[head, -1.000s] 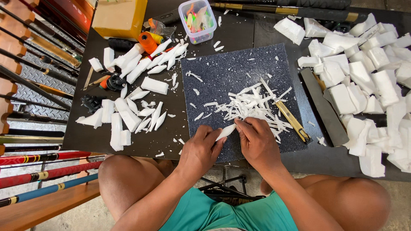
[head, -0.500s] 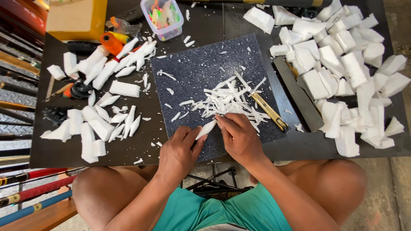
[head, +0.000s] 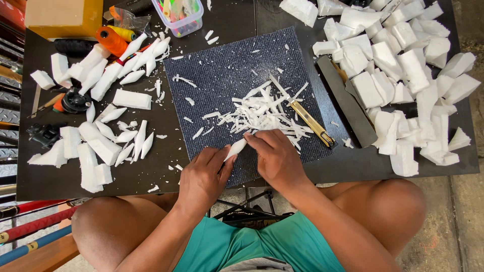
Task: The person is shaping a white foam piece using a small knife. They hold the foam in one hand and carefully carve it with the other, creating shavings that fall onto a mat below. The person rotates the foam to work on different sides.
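Head view: lower centre of frame.
Item: white foam sliver, long axis slanting lower left to upper right, over the dark mat.
Left hand: pinching the sliver's lower end.
Right hand: closed at its upper end; contents hidden.
Nearby: knife, shavings.

Bright, even daylight throughout, no single hard source. Soft, short shadows under the white foam blocks and beneath both hands, left hand and right hand. Whites of the foam close to blown out on the far right, surface detail lost there. Dark mat and black tabletop well exposed, ribbed weave crisp. Sharp focus across the centre, no motion blur. Wide-angle bending at the edges, table sides bowed. Mild sheen on the knees.
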